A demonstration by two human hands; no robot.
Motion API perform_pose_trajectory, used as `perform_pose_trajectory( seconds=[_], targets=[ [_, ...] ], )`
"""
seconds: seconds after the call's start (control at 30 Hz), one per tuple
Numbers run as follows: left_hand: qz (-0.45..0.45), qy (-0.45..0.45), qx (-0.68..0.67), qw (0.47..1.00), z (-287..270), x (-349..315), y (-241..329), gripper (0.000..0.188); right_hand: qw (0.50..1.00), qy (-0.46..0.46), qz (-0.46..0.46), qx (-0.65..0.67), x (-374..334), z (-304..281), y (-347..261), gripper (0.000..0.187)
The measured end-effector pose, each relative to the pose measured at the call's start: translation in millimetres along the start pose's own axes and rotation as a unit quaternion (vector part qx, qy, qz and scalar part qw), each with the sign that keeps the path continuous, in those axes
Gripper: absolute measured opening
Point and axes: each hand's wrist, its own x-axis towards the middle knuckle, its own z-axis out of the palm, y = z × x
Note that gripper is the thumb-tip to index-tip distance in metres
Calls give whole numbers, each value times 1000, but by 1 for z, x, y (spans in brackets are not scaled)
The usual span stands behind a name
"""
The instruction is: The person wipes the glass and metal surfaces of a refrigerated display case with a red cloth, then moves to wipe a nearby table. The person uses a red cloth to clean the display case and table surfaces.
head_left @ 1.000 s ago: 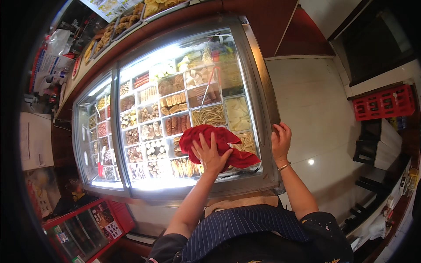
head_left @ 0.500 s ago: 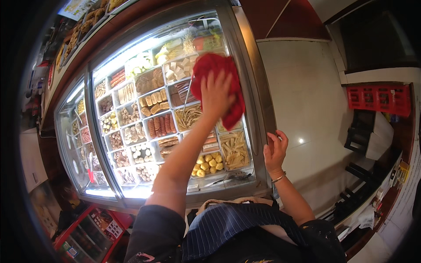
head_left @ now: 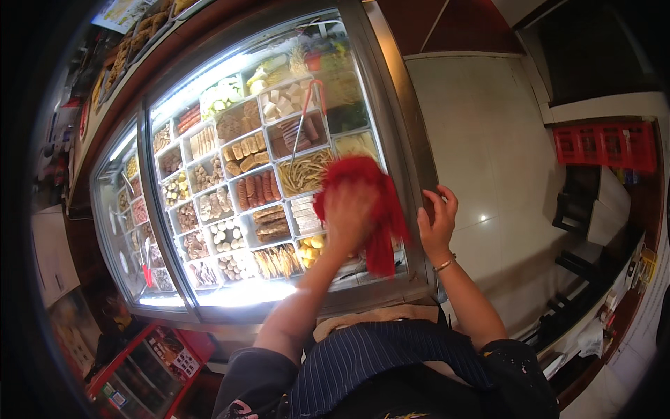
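Observation:
My left hand point(head_left: 351, 218) is pressed down on a crumpled red cloth point(head_left: 380, 241), which lies against the glass top of a lit display case near its right side. Motion blurs the fingers. Through the glass show several white trays of food: red sausages point(head_left: 258, 190), noodle-like strips point(head_left: 305, 171), white tofu cubes point(head_left: 286, 103) and yellow balls point(head_left: 309, 250), partly hidden by the hand and cloth. A pair of tongs with red handles point(head_left: 315, 87) lies over the trays. My right hand point(head_left: 438, 223) holds nothing, fingers loosely bent and apart, beside the metal frame point(head_left: 413, 209).
Left of a metal divider point(head_left: 159, 202) is a second glass pane with more trays. Pale tiled floor point(head_left: 481, 160) runs along the right. Beyond stand a red plastic crate point(head_left: 606, 145) and a counter. A red-framed cabinet point(head_left: 150, 370) is at lower left.
My left hand and the red cloth have slid toward me over the glass, uncovering the tongs' handles and covering trays nearer to me. The right hand has shifted slightly away from me.

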Motion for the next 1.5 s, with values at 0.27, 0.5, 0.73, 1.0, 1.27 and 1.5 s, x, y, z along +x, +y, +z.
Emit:
perform_pose_trajectory(
  seconds=[0.27, 0.5, 0.73, 1.0, 1.27, 1.5],
  targets=[
    [-29, 42, 58, 997, -13, 75, -39, 51, 1000, 12, -25, 8, 1, 2, 0, 33],
    [69, -101, -36, 992, -23, -89, 74, 51, 999, 24, -34, -9, 2, 2, 4, 33],
    [-69, 44, 42, 996, -14, 25, 1, 50, 1000, 14, -18, 7, 0, 1, 1, 33],
    [17, -31, 8, 999, -11, -8, 23, 63, 1000, 12, -20, -5, 4, 2, 1, 33],
    [135, -169, -130, 968, -29, -96, 52, 60, 1000, -15, 17, 19, 4, 2, -1, 34],
    [-61, 23, -21, 998, -17, 47, -27, 60, 999, -29, 24, 2, 2, -2, -6, 35]
  ],
)
